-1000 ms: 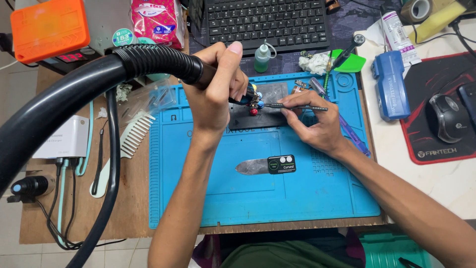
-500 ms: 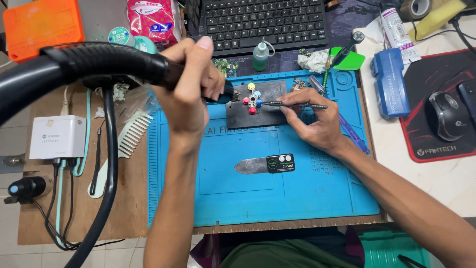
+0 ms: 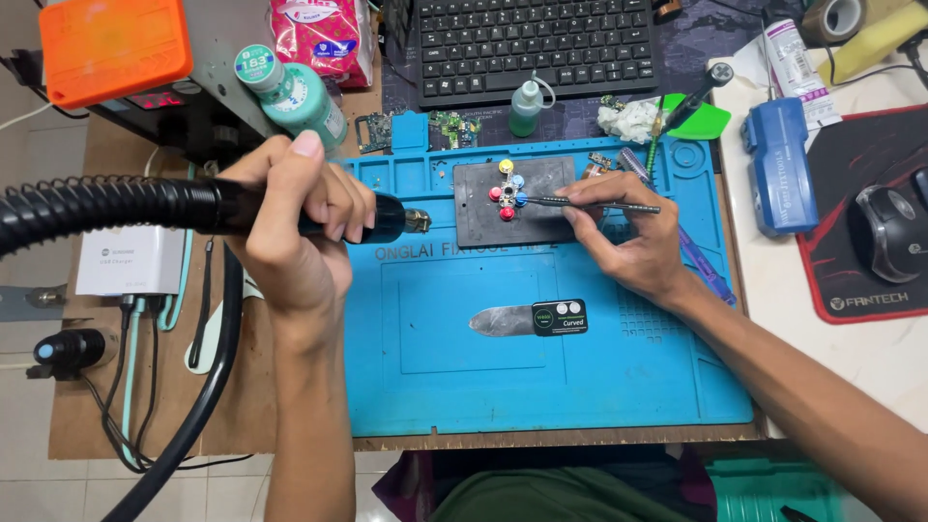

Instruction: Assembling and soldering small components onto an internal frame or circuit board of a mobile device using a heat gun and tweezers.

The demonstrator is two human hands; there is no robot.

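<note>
Pulling my left hand [image 3: 290, 227] back, I'm drawing the hot-air nozzle [image 3: 411, 220] left of the fixture plate [image 3: 561, 217]. Left fingers are wrapping the handle; right hand [image 3: 628, 242] is pinching tweezers [image 3: 590, 203] at the clamped part, work looking unfinished.

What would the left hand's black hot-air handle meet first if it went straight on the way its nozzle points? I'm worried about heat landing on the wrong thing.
Probably the dark rectangular fixture plate on the blue silicone mat, near its coloured round knobs; nozzle height is unclear.

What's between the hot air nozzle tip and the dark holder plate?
In the head view, only bare blue mat separates the nozzle tip from the dark holder plate.
</note>
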